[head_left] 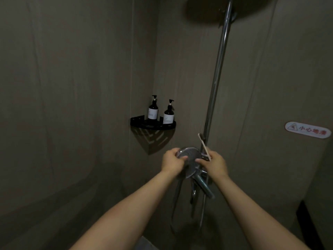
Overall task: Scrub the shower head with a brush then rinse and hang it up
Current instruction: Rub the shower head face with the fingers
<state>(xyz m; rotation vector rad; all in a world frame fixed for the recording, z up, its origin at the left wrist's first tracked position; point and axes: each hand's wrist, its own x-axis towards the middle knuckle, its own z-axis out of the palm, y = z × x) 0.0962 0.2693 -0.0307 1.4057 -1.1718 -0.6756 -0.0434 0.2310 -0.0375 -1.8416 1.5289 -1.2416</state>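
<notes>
The chrome riser pipe (219,69) runs up the wall and serves as the landmark. A fixed overhead head (228,8) sits at its top. Well to its left, a black corner shelf (153,124) carries 2 pump bottles (153,110). The handheld shower head (189,159) is held just in front of the pipe's lower end, face toward the person. The left hand (171,162) curls around the head's left rim. The right hand (214,162) pinches a toothbrush-style brush (204,147), bristles pointing up beside the pipe, fingertips touching the head. The head appears rigid, light and likely slippery when wet; hold it by the rim or handle (205,186). The hose (177,199) hangs below.
</notes>
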